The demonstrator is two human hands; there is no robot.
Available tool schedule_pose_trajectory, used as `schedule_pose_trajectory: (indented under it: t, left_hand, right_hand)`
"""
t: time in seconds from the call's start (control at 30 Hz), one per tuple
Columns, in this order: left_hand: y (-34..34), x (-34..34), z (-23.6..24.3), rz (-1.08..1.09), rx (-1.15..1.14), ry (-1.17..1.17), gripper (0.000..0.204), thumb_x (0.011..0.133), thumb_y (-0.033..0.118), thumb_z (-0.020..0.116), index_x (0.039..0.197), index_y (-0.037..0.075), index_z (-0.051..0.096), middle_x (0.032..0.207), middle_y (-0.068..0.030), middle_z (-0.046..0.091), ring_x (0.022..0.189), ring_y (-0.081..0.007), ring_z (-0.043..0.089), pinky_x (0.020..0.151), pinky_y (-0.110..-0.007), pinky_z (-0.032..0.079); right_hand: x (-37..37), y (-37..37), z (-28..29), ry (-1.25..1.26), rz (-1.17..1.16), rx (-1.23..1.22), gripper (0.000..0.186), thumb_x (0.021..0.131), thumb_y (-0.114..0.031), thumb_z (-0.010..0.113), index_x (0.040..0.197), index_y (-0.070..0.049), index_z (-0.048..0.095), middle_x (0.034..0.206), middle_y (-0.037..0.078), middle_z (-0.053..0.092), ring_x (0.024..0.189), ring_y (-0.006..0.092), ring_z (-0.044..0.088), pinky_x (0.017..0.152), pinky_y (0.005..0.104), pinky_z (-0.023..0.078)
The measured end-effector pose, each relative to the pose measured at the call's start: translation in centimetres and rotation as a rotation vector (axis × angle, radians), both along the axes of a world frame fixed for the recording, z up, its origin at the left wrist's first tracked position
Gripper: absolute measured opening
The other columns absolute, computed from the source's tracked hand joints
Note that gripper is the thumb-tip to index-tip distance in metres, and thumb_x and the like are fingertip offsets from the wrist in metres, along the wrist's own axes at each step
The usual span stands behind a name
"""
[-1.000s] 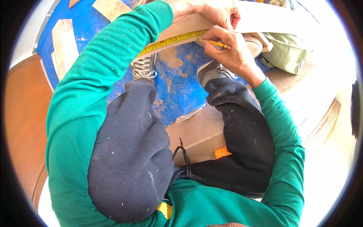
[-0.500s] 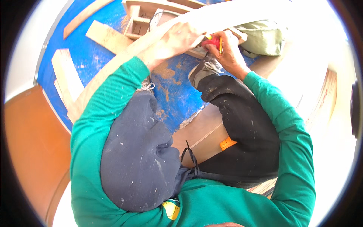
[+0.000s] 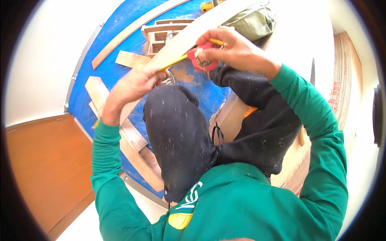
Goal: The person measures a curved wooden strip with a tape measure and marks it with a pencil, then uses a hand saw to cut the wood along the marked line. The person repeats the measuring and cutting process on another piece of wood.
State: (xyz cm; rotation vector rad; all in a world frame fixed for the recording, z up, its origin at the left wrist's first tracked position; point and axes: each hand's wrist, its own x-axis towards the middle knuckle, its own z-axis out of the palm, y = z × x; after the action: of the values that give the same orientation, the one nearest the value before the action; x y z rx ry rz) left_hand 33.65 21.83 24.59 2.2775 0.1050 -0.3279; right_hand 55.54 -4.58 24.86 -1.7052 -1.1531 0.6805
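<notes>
My left hand (image 3: 140,82), blurred, pinches the yellow tape blade (image 3: 177,61) over a long pale board (image 3: 189,32) that runs diagonally in front of me. Up and to its right, my right hand (image 3: 237,54) grips a red tape measure (image 3: 203,57), from which the blade stretches leftward, and also a yellow pencil (image 3: 216,41) between its fingers. My bent dark-trousered legs (image 3: 175,132) are below the hands, with part of a laced shoe (image 3: 169,80) visible under the blade.
A curved wooden frame (image 3: 159,30), a curved strip (image 3: 120,38) and short offcuts (image 3: 96,86) lie on a blue sheet (image 3: 84,68). At the top are a yellow tool (image 3: 207,6) and an olive bag (image 3: 251,22). Stacked sheets (image 3: 341,68) stand at right, an orange panel (image 3: 50,168) at left.
My left hand has come down and leftward from the top, now drawing out blade. My right hand, earlier marking with the pencil, shows the red case, visible since half a second ago, and has shifted leftward.
</notes>
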Motion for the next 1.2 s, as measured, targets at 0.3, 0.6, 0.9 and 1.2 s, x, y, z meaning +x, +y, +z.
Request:
schedule_pose_trajectory:
  t: [0.3, 0.6, 0.9, 1.2]
  left_hand:
    - [-9.2, 5.5, 11.2, -0.151, 0.616, -0.648, 0.018, 0.104, 0.004, 0.068, 0.121, 0.005, 0.073, 0.098, -0.0173, 0.079, 0.097, -0.038, 0.079, 0.082, -0.049, 0.062]
    - [-36.4, 16.1, 4.0, -0.818, -0.061, -0.73, 0.052, 0.102, 0.008, 0.076, 0.153, 0.008, 0.068, 0.147, -0.0223, 0.07, 0.13, -0.0411, 0.072, 0.11, -0.048, 0.06]
    - [-33.9, 12.4, 5.9, -0.785, -0.054, -0.521, 0.05, 0.102, -0.001, 0.074, 0.151, 0.009, 0.071, 0.149, -0.0185, 0.07, 0.133, -0.0394, 0.071, 0.109, -0.047, 0.06]
    - [-15.9, 12.2, 9.0, -0.345, 0.281, -0.553, 0.051, 0.107, 0.004, 0.075, 0.157, 0.007, 0.067, 0.156, -0.0165, 0.067, 0.146, -0.034, 0.064, 0.122, -0.044, 0.052]
  right_hand:
    - [-1.7, -15.0, 10.7, 0.269, -0.245, 0.195, 0.045, 0.111, -0.024, 0.078, 0.139, 0.008, 0.063, 0.121, 0.012, 0.075, 0.105, 0.0201, 0.075, 0.096, 0.0347, 0.064]
    - [-10.2, -38.1, -4.0, 0.212, -1.04, -0.003, 0.038, 0.101, -0.021, 0.087, 0.129, 0.002, 0.075, 0.116, 0.005, 0.075, 0.108, 0.0119, 0.068, 0.097, 0.0285, 0.056]
    - [-18.5, -48.6, -17.8, 0.26, -1.172, -0.276, 0.03, 0.102, -0.017, 0.083, 0.124, 0.001, 0.072, 0.111, 0.011, 0.076, 0.104, 0.0224, 0.073, 0.094, 0.0371, 0.06]
    - [-13.3, -54.2, -19.3, -0.507, -1.268, -0.658, 0.062, 0.097, -0.029, 0.092, 0.145, -0.003, 0.063, 0.141, 0.023, 0.066, 0.132, 0.0444, 0.062, 0.114, 0.0509, 0.054]
